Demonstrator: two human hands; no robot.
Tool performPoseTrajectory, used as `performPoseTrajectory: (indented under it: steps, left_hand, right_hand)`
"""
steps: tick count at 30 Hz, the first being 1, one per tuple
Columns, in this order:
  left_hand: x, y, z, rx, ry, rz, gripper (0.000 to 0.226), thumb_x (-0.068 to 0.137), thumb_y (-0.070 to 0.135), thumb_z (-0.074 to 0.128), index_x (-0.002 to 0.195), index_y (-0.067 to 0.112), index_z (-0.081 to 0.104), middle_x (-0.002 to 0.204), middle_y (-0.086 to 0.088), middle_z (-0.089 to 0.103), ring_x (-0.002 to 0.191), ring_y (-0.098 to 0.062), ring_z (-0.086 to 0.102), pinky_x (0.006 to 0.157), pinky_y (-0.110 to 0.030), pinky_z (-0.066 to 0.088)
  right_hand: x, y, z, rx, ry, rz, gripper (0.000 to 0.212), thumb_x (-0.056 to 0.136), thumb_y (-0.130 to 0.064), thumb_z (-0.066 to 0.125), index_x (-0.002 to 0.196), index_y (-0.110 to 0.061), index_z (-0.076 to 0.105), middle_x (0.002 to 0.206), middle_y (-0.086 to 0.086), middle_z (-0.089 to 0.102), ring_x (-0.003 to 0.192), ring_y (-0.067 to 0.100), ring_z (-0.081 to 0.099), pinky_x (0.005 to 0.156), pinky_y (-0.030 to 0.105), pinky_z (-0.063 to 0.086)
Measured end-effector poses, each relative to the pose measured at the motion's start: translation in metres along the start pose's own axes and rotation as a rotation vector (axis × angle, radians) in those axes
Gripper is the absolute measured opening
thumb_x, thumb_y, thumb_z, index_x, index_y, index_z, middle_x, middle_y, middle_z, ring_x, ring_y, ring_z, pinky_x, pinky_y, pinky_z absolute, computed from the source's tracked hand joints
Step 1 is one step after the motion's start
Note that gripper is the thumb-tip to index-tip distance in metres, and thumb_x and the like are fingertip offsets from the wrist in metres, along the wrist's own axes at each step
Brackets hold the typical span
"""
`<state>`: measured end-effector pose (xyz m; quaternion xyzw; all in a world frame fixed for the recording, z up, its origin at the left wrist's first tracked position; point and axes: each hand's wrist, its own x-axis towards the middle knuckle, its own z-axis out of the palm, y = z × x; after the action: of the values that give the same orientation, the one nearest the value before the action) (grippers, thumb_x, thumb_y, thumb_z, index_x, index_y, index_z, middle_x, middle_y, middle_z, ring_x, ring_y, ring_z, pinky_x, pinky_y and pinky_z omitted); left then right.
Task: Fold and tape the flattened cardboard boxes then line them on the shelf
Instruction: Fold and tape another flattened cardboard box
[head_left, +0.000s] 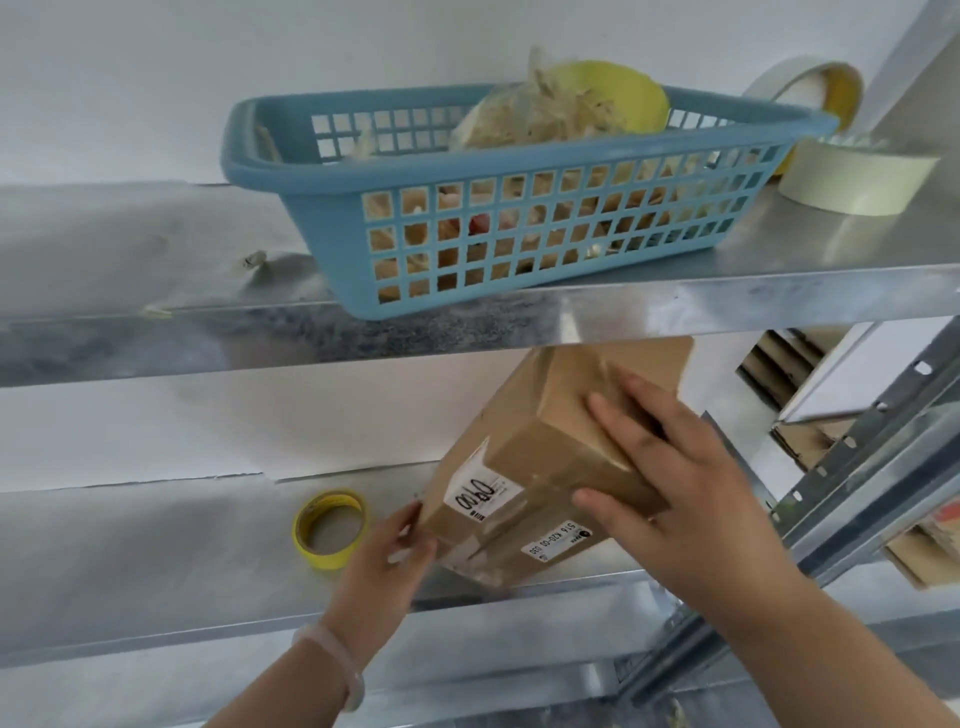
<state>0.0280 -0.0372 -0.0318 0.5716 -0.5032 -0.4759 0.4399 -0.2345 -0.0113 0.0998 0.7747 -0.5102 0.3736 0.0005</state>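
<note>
A taped brown cardboard box (524, 457) with white labels stands tilted on the middle metal shelf (156, 561), its far end reaching up under the shelf above. My left hand (384, 556) grips the box's lower left corner. My right hand (670, 478) lies spread over its right side, fingers straight, thumb on the near face. A yellow tape roll (330, 530) lies flat on the same shelf, just left of the box.
On the upper shelf (130, 249) sits a blue plastic basket (493, 208) holding a bag and small items. Two pale tape rolls (857, 176) are at its right. Flattened cardboard (795, 415) stands behind the grey upright post (872, 467) at right.
</note>
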Motion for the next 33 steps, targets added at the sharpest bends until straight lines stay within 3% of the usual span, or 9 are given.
performPoseTrajectory:
  steps: [4, 8, 12, 16, 19, 21, 23, 29, 33]
  left_hand:
    - [0.003, -0.012, -0.018, 0.402, -0.121, -0.037, 0.026, 0.091, 0.025, 0.062, 0.111, 0.041, 0.058, 0.108, 0.020, 0.061, 0.098, 0.002, 0.056, 0.079, -0.012, 0.040]
    - [0.002, -0.023, -0.045, 0.663, 0.032, 0.051, 0.041, 0.087, 0.029, 0.060, 0.126, 0.021, 0.059, 0.123, 0.003, 0.060, 0.115, -0.017, 0.054, 0.092, -0.023, 0.037]
    - [0.006, -0.029, -0.073, 0.825, 0.168, 0.068, 0.047, 0.080, 0.031, 0.062, 0.126, 0.025, 0.060, 0.130, 0.001, 0.057, 0.123, -0.026, 0.048, 0.101, -0.034, 0.036]
    - [0.019, -0.051, -0.091, 1.147, 0.006, 0.069, 0.049, 0.074, 0.029, 0.073, 0.121, 0.032, 0.062, 0.124, 0.006, 0.062, 0.125, -0.023, 0.051, 0.101, -0.039, 0.039]
    - [0.027, -0.064, -0.101, 1.162, 0.040, 0.230, 0.037, 0.060, 0.025, 0.082, 0.094, 0.034, 0.072, 0.093, 0.010, 0.071, 0.093, -0.020, 0.067, 0.095, -0.039, 0.041]
    - [0.025, -0.063, -0.103, 1.137, 0.097, 0.335, 0.020, 0.074, 0.031, 0.062, 0.092, 0.033, 0.071, 0.089, 0.012, 0.070, 0.083, -0.018, 0.067, 0.095, -0.036, 0.038]
    - [0.021, -0.056, -0.103, 1.057, 0.106, 0.342, 0.031, 0.081, 0.033, 0.044, 0.097, 0.031, 0.070, 0.091, 0.009, 0.069, 0.080, -0.020, 0.067, 0.092, -0.039, 0.046]
    - [-0.002, 0.000, -0.101, 0.728, 0.258, 0.409, 0.036, 0.085, 0.038, 0.044, 0.102, 0.019, 0.069, 0.093, 0.009, 0.065, 0.084, -0.015, 0.061, 0.076, -0.030, 0.049]
    - [-0.017, 0.046, -0.105, 0.675, 0.329, 0.631, 0.028, 0.088, 0.031, 0.048, 0.106, 0.017, 0.066, 0.099, 0.016, 0.058, 0.089, -0.007, 0.055, 0.081, -0.025, 0.046]
  right_hand:
    - [0.014, 0.000, 0.037, -0.060, -0.196, -0.114, 0.067, 0.085, -0.054, 0.057, 0.145, -0.027, 0.045, 0.147, 0.002, 0.042, 0.138, 0.024, 0.038, 0.108, 0.048, 0.041]
    - [0.034, -0.014, 0.047, -0.156, -0.242, -0.100, 0.077, 0.078, -0.055, 0.061, 0.145, -0.031, 0.036, 0.147, -0.004, 0.045, 0.142, 0.018, 0.034, 0.118, 0.049, 0.025]
    - [0.040, -0.021, 0.050, -0.210, -0.249, -0.145, 0.061, 0.076, -0.057, 0.063, 0.131, -0.032, 0.051, 0.140, -0.006, 0.051, 0.135, 0.018, 0.043, 0.118, 0.048, 0.024]
    - [0.038, -0.020, 0.054, -0.197, -0.256, -0.143, 0.062, 0.085, -0.061, 0.049, 0.140, -0.032, 0.047, 0.147, -0.008, 0.045, 0.142, 0.013, 0.034, 0.119, 0.047, 0.024]
    - [0.034, -0.027, 0.053, -0.191, -0.154, -0.173, 0.061, 0.086, -0.052, 0.055, 0.139, -0.023, 0.052, 0.147, 0.000, 0.047, 0.140, 0.019, 0.039, 0.115, 0.051, 0.029]
    - [0.032, -0.038, 0.052, -0.187, -0.106, -0.240, 0.055, 0.087, -0.046, 0.061, 0.135, -0.018, 0.057, 0.143, 0.003, 0.051, 0.137, 0.023, 0.042, 0.115, 0.052, 0.030]
    - [0.030, -0.049, 0.055, -0.218, -0.108, -0.295, 0.053, 0.087, -0.042, 0.063, 0.135, -0.019, 0.057, 0.141, 0.004, 0.052, 0.138, 0.022, 0.041, 0.116, 0.051, 0.029]
    - [0.030, -0.093, 0.065, -0.002, -0.084, -0.386, 0.040, 0.095, -0.024, 0.059, 0.133, -0.015, 0.058, 0.130, -0.001, 0.059, 0.122, 0.018, 0.054, 0.104, 0.037, 0.044]
    - [0.046, -0.129, 0.083, -0.054, -0.265, -0.249, 0.051, 0.095, -0.042, 0.043, 0.139, -0.017, 0.050, 0.127, -0.003, 0.060, 0.116, 0.015, 0.057, 0.092, 0.032, 0.054]
